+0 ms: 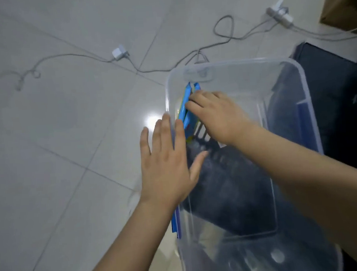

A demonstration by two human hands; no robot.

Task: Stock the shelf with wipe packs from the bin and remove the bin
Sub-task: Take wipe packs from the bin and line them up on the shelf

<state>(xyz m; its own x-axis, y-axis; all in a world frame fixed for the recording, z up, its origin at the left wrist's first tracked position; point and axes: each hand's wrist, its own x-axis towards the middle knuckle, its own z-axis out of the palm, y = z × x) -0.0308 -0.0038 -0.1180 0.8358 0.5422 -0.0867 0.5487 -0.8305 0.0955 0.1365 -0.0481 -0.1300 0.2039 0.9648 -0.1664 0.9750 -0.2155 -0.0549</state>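
The right hand [216,115] reached into a clear bin [231,63], fingers curled round blue wipe packs [185,111] standing on edge beneath them. The left hand [167,168] — flat, open — pressed the bin's wall beside them. The packs looked light, soft and slippery — best pinched across the top edge.

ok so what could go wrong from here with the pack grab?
1. The right hand curls over only the top edge of the wipe packs, which stand on edge against the bin wall. One may slip out on the lift.
2. The left hand lies flat against the outside of that wall, not gripping it, so the bin could slide.
3. Cables lie on the floor just beyond the bin, a likely snag or trip when carrying it away.
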